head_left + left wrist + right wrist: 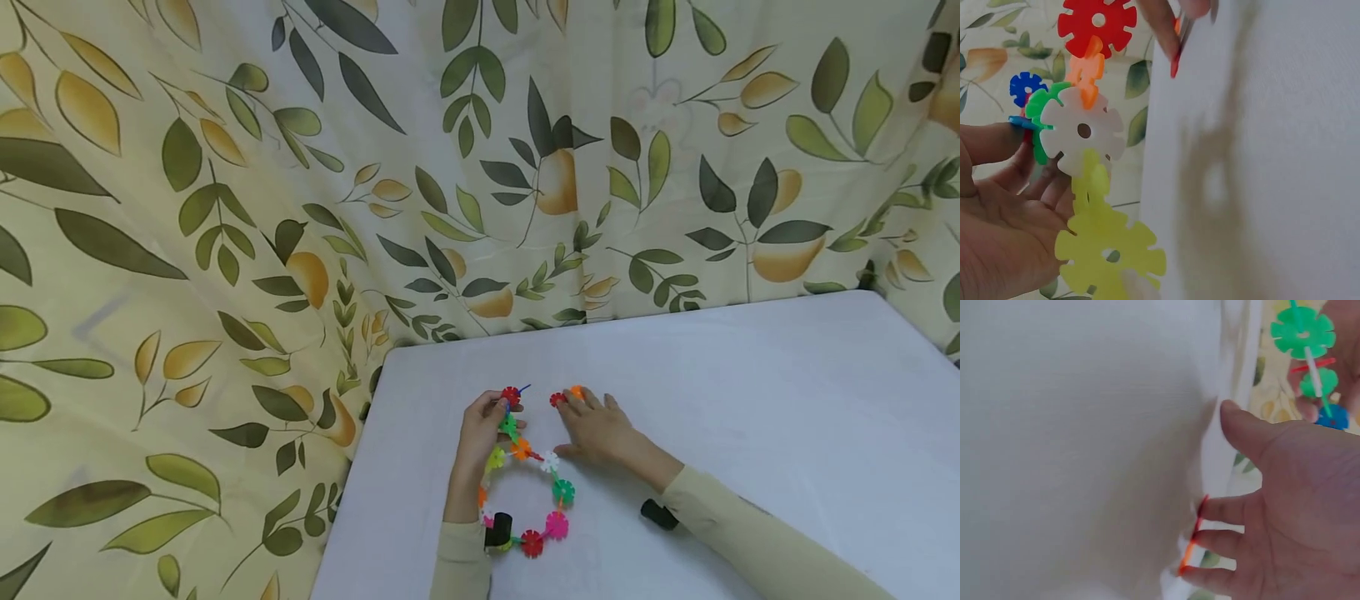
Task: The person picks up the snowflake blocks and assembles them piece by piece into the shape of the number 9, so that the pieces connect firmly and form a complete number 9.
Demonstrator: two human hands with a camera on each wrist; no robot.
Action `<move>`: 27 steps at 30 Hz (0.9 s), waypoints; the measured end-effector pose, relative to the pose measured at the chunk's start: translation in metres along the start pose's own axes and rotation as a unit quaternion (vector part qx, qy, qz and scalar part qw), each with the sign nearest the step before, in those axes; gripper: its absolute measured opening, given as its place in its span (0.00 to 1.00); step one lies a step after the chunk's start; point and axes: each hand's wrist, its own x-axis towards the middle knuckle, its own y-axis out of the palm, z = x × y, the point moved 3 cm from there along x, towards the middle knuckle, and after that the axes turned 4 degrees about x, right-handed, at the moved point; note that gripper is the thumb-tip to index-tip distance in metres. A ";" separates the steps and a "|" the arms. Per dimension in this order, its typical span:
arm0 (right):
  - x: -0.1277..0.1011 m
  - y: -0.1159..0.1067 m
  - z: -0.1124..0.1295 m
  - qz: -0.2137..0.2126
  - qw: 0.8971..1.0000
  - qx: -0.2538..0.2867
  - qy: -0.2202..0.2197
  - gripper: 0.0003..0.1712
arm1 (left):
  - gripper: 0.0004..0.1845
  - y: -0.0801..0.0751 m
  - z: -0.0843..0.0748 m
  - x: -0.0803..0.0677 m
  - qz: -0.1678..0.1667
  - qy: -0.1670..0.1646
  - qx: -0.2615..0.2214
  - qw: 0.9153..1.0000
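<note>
Head view: snowflake-disc chain, an open loop lying on the white table, many discs joined, ends unjoined. Left hand pinches its upper end. Right hand, fingers flat, presses two loose discs nearby.

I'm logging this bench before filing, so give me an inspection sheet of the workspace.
Surface: white table, bare at the right.
Job's things: chain of coloured plastic discs in a loop; two loose discs, red and orange.
Clutter: nothing seen.
Hands: left hand holds the chain's upper end; right hand lies flat, fingertips on the loose discs.
Cables: nothing seen.
Surroundings: leaf-print curtain behind and left.
</note>
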 end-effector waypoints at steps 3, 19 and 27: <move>-0.014 -0.003 -0.006 0.001 1.000 0.003 0.019 0.52 | 0.13 0.005 -0.003 0.000 0.013 -0.003 0.002 1.000; -0.033 -0.030 -0.052 -0.116 0.988 0.098 0.010 0.19 | 0.16 0.040 -0.013 0.007 0.072 -0.038 -0.048 0.996; -0.022 -0.029 -0.079 -0.122 0.977 0.165 0.061 0.15 | 0.17 0.054 -0.017 0.012 0.064 -0.043 -0.088 0.993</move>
